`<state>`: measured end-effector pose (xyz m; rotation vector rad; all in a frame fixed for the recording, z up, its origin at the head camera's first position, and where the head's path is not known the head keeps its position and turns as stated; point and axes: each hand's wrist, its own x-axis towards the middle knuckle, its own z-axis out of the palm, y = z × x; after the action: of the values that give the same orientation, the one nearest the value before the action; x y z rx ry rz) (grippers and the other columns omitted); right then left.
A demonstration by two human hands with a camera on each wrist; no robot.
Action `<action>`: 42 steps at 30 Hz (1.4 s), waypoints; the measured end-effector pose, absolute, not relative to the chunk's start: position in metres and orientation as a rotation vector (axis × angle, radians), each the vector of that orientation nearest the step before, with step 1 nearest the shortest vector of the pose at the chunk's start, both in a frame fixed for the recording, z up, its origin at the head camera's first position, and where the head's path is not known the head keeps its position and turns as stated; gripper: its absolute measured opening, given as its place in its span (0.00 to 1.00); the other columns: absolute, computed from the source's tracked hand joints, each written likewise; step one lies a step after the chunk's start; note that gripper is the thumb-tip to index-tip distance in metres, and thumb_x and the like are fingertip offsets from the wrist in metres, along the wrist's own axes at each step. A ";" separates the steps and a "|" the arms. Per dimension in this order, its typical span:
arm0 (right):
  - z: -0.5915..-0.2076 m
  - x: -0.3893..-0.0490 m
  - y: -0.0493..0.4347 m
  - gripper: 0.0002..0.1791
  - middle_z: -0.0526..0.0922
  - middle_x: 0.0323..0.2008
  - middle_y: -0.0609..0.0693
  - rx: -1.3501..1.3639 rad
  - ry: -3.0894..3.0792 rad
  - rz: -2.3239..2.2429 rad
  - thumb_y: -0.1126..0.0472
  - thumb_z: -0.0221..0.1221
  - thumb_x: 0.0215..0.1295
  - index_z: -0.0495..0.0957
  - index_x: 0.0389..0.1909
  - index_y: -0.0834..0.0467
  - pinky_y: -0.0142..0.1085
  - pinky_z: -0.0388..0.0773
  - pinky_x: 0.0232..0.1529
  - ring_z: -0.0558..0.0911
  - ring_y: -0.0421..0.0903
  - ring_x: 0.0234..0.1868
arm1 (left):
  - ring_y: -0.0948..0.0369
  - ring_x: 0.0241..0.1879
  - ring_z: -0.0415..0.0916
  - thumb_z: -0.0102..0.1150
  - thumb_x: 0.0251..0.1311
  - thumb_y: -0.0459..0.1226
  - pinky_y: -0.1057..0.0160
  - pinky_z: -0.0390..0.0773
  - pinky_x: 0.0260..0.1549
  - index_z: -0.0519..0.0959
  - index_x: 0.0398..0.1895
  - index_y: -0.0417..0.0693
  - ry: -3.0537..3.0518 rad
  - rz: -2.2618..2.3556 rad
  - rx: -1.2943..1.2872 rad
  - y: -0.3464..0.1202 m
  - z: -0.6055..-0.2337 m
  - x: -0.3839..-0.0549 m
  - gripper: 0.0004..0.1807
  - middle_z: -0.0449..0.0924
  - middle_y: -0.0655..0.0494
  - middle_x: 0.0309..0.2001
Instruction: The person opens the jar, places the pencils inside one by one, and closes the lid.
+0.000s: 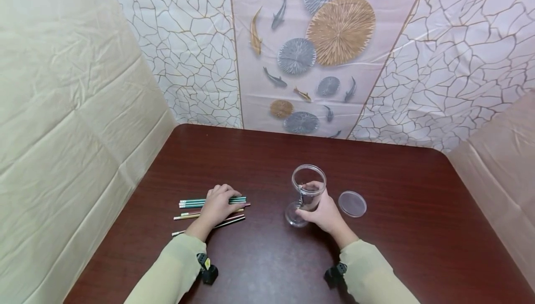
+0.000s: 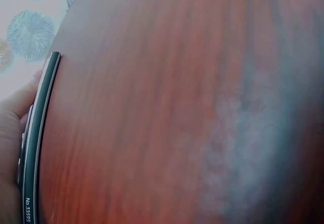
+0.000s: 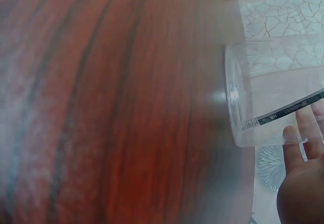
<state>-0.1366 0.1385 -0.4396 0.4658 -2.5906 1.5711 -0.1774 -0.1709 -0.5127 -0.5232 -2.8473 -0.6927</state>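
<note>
Pale sleeves (image 1: pixel 169 269) lead to right hand (image 1: pixel 323 213), fingers curled round a clear jar (image 1: pixel 309 200), likely light, stiff, slick, best held mid-wall; left hand (image 1: pixel 218 205) covers pencils (image 1: pixel 192 205), grip unclear

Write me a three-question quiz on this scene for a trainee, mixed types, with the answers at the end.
1. Which hand is over the pencils on the table, and which holds the jar?
2. Where is the round lid?
A) On the jar
B) On the table, right of the jar
C) On top of the pencils
3. Fill in the blank: seen from the right wrist, a ___ is inside the jar.

Key
1. The left hand is over the pencils; the right hand holds the jar.
2. B
3. pencil
</note>
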 end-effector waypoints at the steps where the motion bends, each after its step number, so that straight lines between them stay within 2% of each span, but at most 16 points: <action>1: -0.440 -0.137 0.139 0.40 0.76 0.51 0.60 0.468 -2.590 1.579 0.69 0.72 0.40 0.61 0.54 0.68 0.30 0.71 0.48 0.77 0.43 0.45 | 0.58 0.39 0.68 0.66 0.50 0.53 0.56 0.64 0.41 0.84 0.40 0.57 -2.851 -0.696 -0.517 -0.171 -0.513 -0.178 0.17 0.73 0.62 0.37; 7: -0.440 -0.137 0.140 0.40 0.76 0.51 0.61 0.469 -2.582 1.603 0.69 0.72 0.41 0.60 0.54 0.69 0.29 0.72 0.45 0.79 0.48 0.40 | 0.59 0.38 0.64 0.67 0.50 0.53 0.58 0.62 0.39 0.84 0.44 0.56 -2.876 -0.723 -0.502 -0.168 -0.511 -0.179 0.20 0.69 0.62 0.35; 12: -0.440 -0.137 0.141 0.40 0.75 0.51 0.62 0.469 -2.583 1.613 0.69 0.72 0.41 0.60 0.54 0.69 0.30 0.73 0.44 0.80 0.49 0.37 | 0.61 0.36 0.62 0.67 0.50 0.50 0.60 0.61 0.37 0.85 0.38 0.59 -2.870 -0.757 -0.495 -0.168 -0.511 -0.179 0.13 0.68 0.64 0.34; 17: -0.440 -0.136 0.141 0.40 0.75 0.51 0.61 0.464 -2.585 1.601 0.69 0.72 0.41 0.60 0.55 0.68 0.29 0.72 0.45 0.80 0.45 0.38 | 0.61 0.35 0.63 0.67 0.51 0.48 0.60 0.62 0.36 0.85 0.33 0.60 -2.824 -0.796 -0.502 -0.167 -0.512 -0.180 0.07 0.69 0.65 0.33; 28: -0.440 -0.136 0.141 0.40 0.76 0.51 0.60 0.457 -2.592 1.576 0.68 0.72 0.40 0.61 0.54 0.67 0.31 0.71 0.47 0.77 0.39 0.41 | 0.58 0.37 0.66 0.66 0.54 0.41 0.56 0.63 0.38 0.84 0.33 0.55 -2.672 -0.857 -0.537 -0.166 -0.498 -0.184 0.04 0.73 0.62 0.35; 36: -0.442 -0.137 0.141 0.40 0.77 0.50 0.59 0.472 -2.595 1.536 0.67 0.73 0.39 0.61 0.54 0.66 0.36 0.69 0.51 0.77 0.48 0.47 | 0.58 0.41 0.71 0.61 0.60 0.40 0.55 0.66 0.43 0.82 0.37 0.55 -2.618 -0.949 -0.529 -0.166 -0.484 -0.187 0.04 0.80 0.63 0.38; 42: -0.444 -0.136 0.141 0.39 0.77 0.49 0.60 0.501 -2.572 1.570 0.68 0.72 0.40 0.62 0.54 0.68 0.32 0.70 0.49 0.78 0.52 0.46 | 0.57 0.41 0.71 0.61 0.60 0.37 0.55 0.68 0.44 0.82 0.36 0.50 -2.514 -0.983 -0.535 -0.163 -0.472 -0.188 0.04 0.81 0.59 0.36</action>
<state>-0.1363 0.1406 -0.4437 0.5012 -2.5724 1.5697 -0.1881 -0.1628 -0.4715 -0.5349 -2.5139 -0.9834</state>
